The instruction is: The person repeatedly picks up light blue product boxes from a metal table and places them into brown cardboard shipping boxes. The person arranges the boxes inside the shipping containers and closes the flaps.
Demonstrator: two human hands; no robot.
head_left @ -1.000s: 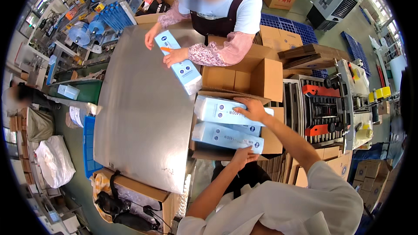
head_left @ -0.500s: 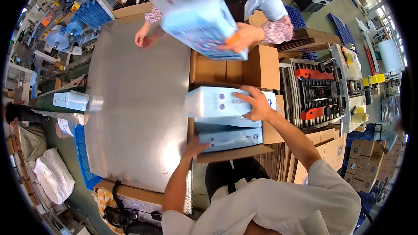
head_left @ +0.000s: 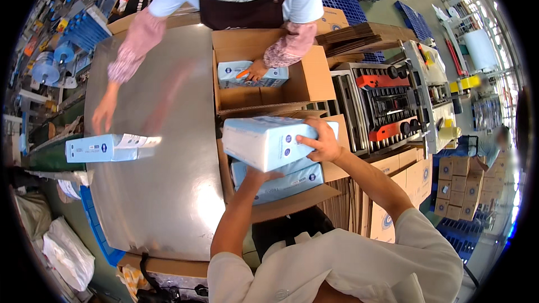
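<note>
My right hand (head_left: 323, 141) grips the right end of a light blue soft plastic-wrapped pack (head_left: 258, 154), thumb and fingers spread over its corner. That pack is tilted above a cardboard box (head_left: 328, 189) in front of me, its white end facing left. More blue packs (head_left: 293, 184) lie inside the box. My left hand (head_left: 259, 175) is just below the raised pack, over the box's left side. Its fingers stretch to the right, partly in shadow; whether they touch the packs is unclear.
Across from me, a co-worker's hand (head_left: 257, 71) with an orange item rests on a pack in another box (head_left: 320, 76); their other hand (head_left: 105, 113) reaches toward a pack (head_left: 101, 149) at the left of the metal table (head_left: 157, 191). A roller conveyor (head_left: 387, 104) stands right.
My left hand moved from the box's near edge to below the raised pack, which now tilts more. The co-worker lowered a pack into the far box and reached left. The left pack slid onto the table.
</note>
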